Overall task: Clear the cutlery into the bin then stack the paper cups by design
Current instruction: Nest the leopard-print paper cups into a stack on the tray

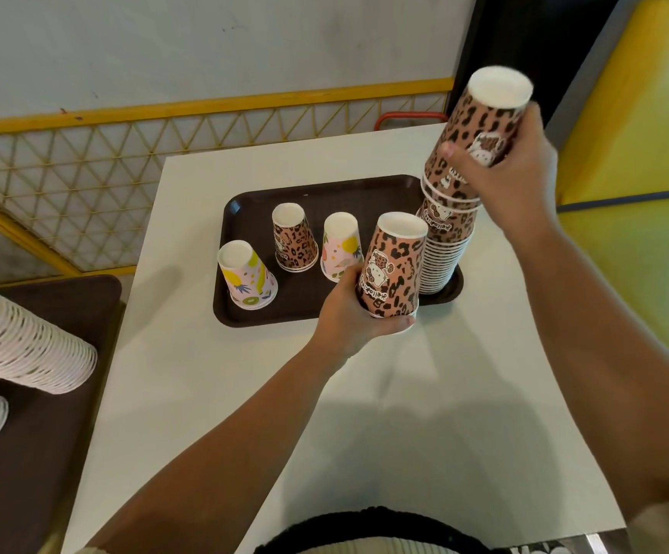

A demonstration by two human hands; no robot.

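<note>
Bare table [213,393] lies before the tray [245,313]. Left hand [349,313] grasps an upturned leopard cup [393,265]; right hand [512,181] grasps another atop the stack [444,257].

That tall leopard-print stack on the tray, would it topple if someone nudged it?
Probably: the leopard stack is tall, narrow and already leaning. Being nested paper cups, it looks light, so a push could slide it along the tray. The right hand grips its top cups, likely steadying it.

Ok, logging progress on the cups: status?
Left hand grips leopard cup. Right hand sets another on leopard stack. Three loose cups on tray. Nothing in the way.
</note>
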